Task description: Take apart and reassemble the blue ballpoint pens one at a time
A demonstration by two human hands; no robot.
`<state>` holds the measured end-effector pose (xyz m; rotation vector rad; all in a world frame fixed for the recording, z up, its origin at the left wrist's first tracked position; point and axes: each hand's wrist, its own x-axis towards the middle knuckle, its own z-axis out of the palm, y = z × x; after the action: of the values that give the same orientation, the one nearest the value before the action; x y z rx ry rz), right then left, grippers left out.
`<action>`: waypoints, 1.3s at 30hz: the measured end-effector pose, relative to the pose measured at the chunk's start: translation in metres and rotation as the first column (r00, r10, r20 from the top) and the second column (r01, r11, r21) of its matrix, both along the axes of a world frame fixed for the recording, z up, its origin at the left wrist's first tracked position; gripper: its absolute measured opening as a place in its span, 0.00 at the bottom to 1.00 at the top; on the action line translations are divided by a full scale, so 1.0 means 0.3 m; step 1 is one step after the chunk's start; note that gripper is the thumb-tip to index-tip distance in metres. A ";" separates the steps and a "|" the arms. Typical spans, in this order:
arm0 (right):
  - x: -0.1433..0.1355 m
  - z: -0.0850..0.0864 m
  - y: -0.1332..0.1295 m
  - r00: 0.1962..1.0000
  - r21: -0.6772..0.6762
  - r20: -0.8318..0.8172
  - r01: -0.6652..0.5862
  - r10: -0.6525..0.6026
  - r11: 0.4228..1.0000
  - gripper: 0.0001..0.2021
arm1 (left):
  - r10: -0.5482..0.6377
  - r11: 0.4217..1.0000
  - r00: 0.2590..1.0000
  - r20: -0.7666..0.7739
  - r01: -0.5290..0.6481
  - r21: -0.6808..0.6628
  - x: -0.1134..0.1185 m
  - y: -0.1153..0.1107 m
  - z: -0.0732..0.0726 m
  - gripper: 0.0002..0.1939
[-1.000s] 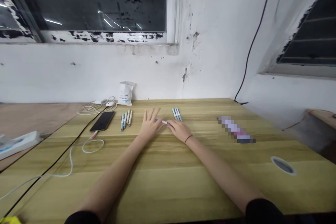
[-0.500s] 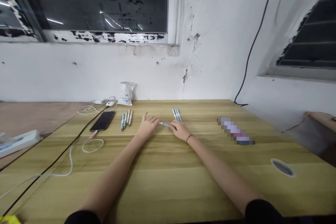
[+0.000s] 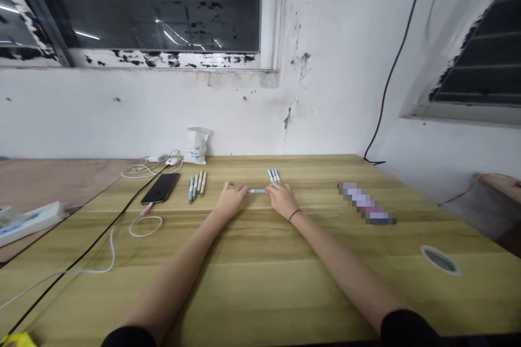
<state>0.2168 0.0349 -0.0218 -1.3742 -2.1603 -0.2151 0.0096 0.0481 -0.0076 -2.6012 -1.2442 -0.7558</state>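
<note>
A light-blue and white pen [image 3: 258, 191] lies level between my two hands, just above or on the table. My left hand [image 3: 233, 198] is closed on its left end, fingers pinched together. The right end is gripped by my right hand [image 3: 282, 199], which has a dark band at the wrist. Right behind that hand lie several light-blue and white pens [image 3: 273, 175], side by side, their near ends hidden by my fingers. To the left of my left hand, several more pens [image 3: 197, 185] in blue, grey-green and beige lie in a row.
A phone [image 3: 161, 188] with a white cable [image 3: 136, 233] lies at left, near a black cable [image 3: 91, 243]. By the wall stand a white packet [image 3: 196, 146] and coiled cords [image 3: 152, 165]. A blurred-out long object [image 3: 366, 203] and a round table hole [image 3: 440, 260] are at right.
The pen has turned from slightly slanted to level. My left hand's raised finger has folded in, and my right hand has shifted slightly right.
</note>
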 end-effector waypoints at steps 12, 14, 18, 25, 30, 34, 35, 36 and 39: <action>0.002 0.002 0.002 0.999 -0.045 0.033 0.015 -0.013 0.999 0.08 | -0.076 0.997 0.996 0.054 0.074 0.027 -0.001 -0.002 0.003 0.12; 0.005 0.008 -0.001 0.999 -0.029 0.046 0.025 -0.023 0.999 0.09 | -0.053 0.999 0.996 0.074 0.053 -0.005 0.003 -0.004 0.001 0.12; 0.004 0.014 -0.005 0.997 0.019 0.075 0.026 -0.028 0.999 0.09 | 0.034 0.998 0.999 -0.012 -0.034 -0.043 0.009 -0.007 -0.005 0.16; -0.015 0.016 -0.019 1.000 0.061 -0.023 0.007 -0.006 0.998 0.07 | 0.064 0.996 0.994 -0.089 -0.069 -0.049 -0.004 -0.004 -0.003 0.16; -0.004 -0.006 -0.001 0.990 0.061 -0.136 -0.029 0.037 0.998 0.06 | -0.002 0.999 0.988 -0.156 0.010 0.047 0.003 -0.016 0.004 0.14; 0.001 -0.020 0.011 0.980 0.056 -0.176 -0.087 0.096 0.995 0.07 | 0.017 0.999 0.982 -0.187 -0.009 0.046 0.009 -0.021 0.004 0.14; 0.001 -0.022 0.013 0.978 0.050 -0.184 -0.087 0.095 0.995 0.08 | 0.022 0.999 0.983 -0.185 -0.014 0.045 0.009 -0.021 0.004 0.15; 0.000 -0.025 0.015 0.978 0.041 -0.190 -0.084 0.090 0.996 0.11 | 0.023 0.999 0.983 -0.181 -0.016 0.044 0.009 -0.021 0.003 0.16; 0.000 -0.031 0.024 0.976 0.014 -0.201 -0.081 0.082 0.997 0.16 | 0.008 1.000 0.985 -0.172 -0.002 0.030 0.010 -0.020 -0.001 0.19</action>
<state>0.2169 0.0421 -0.0311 -1.2439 -2.0403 -0.0478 0.0127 0.0421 -0.0079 -2.5752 -1.1797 -0.5314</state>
